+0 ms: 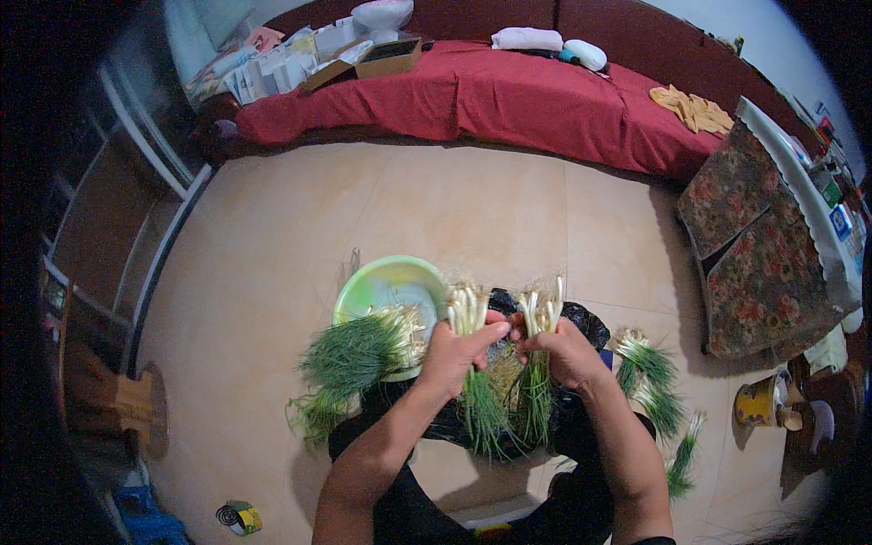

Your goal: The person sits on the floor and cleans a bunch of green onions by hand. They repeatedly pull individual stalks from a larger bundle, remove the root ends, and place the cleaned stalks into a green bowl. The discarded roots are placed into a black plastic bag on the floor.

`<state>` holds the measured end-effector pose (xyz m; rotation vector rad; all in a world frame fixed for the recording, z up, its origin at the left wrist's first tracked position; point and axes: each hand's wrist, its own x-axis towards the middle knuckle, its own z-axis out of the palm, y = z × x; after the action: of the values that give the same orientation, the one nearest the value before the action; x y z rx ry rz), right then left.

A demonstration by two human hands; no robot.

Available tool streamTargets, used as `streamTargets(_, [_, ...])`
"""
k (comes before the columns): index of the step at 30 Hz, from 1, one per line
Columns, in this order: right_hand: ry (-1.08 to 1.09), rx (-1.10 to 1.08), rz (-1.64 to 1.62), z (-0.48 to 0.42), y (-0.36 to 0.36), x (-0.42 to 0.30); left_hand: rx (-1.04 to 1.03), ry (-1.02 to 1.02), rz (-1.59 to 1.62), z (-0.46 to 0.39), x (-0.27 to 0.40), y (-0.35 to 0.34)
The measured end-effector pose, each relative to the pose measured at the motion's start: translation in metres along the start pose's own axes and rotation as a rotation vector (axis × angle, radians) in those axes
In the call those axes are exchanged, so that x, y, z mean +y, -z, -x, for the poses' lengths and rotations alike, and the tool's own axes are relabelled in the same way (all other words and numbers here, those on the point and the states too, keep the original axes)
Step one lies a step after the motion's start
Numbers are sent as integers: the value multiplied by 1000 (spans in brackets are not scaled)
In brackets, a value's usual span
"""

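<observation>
My left hand (460, 351) grips a bunch of green onions (484, 409), white root ends up and green leaves hanging down. Beside it, my right hand (555, 344) holds a second, thinner-looking bunch (535, 402) the same way up. The fingers of both hands come close together between the bunches; whether they touch is unclear. Below them lies a black plastic bag (579, 320) with loose roots and scraps (503, 375) on it. To the left, a large heap of green onions (361, 347) rests over a light green plastic basin (392, 266).
Several small green onion bunches (647, 375) lie on the tiled floor at right. A yellow bucket (755, 403) stands farther right, near a cloth-covered table (756, 252). A red-covered bed (531, 102) spans the back. At lower left are a small open can (240, 518) and a wooden stool (146, 409).
</observation>
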<state>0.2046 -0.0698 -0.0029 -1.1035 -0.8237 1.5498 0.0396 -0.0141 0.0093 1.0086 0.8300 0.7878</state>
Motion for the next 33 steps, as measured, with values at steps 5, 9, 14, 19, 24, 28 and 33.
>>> streamTargets(5, [51,35,199,-8,-9,17,61,-28,-58,-6,-12,-10])
streamTargets(9, [31,61,18,-6,-12,11,16,23,124,-10,-12,4])
streamTargets(14, [68,102,-234,-5,-15,-1,112,41,415,-19,3,24])
streamTargets(19, [115,232,-199,0,12,-11,46,12,589,-23,22,57])
streamTargets(24, [169,362,6,10,32,-30,-68,21,750,-23,29,79])
streamTargets(28, [151,400,168,12,32,-34,-81,18,772,-21,34,84])
streamTargets(33, [113,361,222,11,11,-34,-103,19,786,-21,32,87])
